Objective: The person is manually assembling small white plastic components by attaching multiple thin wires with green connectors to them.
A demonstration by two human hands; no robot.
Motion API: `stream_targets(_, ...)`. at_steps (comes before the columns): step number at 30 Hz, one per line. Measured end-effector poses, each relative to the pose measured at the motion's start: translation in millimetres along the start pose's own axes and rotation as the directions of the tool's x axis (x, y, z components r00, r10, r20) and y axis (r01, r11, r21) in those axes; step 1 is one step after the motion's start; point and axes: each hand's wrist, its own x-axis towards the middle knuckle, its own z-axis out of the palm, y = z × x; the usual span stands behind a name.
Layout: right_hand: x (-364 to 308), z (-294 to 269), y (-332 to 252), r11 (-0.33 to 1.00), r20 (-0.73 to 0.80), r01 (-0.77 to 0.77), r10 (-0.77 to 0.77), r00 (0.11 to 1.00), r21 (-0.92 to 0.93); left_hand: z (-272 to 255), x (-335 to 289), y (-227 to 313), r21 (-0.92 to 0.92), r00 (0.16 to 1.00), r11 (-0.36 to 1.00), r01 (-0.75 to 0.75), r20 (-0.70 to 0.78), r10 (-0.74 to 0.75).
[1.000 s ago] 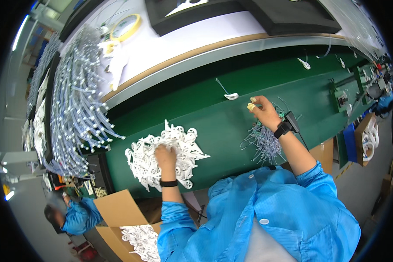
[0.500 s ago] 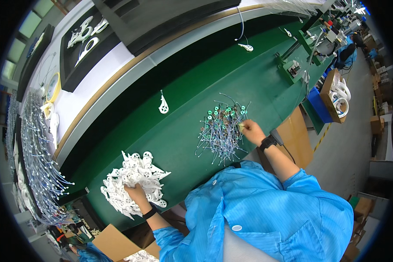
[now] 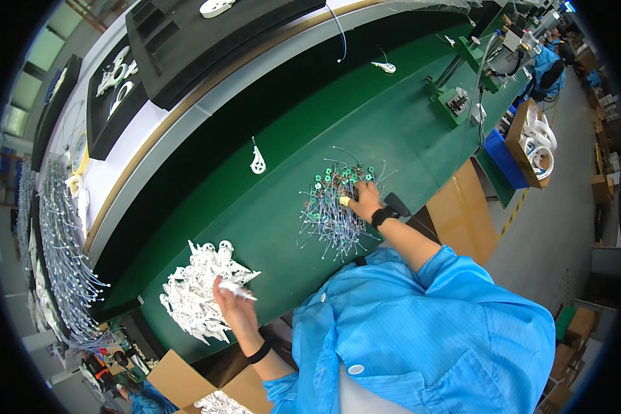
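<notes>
My left hand (image 3: 237,314) is closed on a white plastic part (image 3: 239,290), pinched between thumb and fingers at the right edge of a heap of similar white parts (image 3: 194,297). A black band circles that wrist. My right hand (image 3: 368,201) reaches into a pile of thin bluish cables (image 3: 334,224) with green and brown ends. Its thumb and fingers are apart, and a yellow cover (image 3: 344,201) sits on one digit. The fingertips touch the cable ends, and no picked-up piece shows in them.
A single white part with a short cable (image 3: 257,163) lies farther back on the green bench (image 3: 283,207). Black foam trays (image 3: 186,52) stand on the shelf. Bundled cables (image 3: 62,241) hang at left. A green fixture (image 3: 455,100) and a box of white parts (image 3: 531,148) are at right.
My left hand has drawn back rightward out of the heap with a white part. My right hand has moved left from the pile's edge into the cables, and its fingers have spread.
</notes>
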Motion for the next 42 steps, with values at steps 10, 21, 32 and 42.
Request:
stream_targets(10,-4,-13,30,0.959,0.187,0.043,-0.099,0.977,0.280,51,-20,-59,0.101,0.928,0.941,0.324,0.158,-0.336)
stream_targets(21,12,-37,-4,0.951,0.055,0.284,-0.279,0.959,-0.120,47,-15,-64,-0.007,0.843,0.884,0.467,0.307,-0.442)
stream_targets(32,39,-22,-4,0.941,0.147,0.239,-0.278,0.949,0.240,69,-31,-50,0.118,0.842,0.921,0.372,0.376,-0.388)
stream_targets(42,-86,-169,-132,0.249,-0.057,0.196,-0.474,0.878,0.948,120,-38,-11,-0.161,0.543,0.667,0.727,0.730,-0.416)
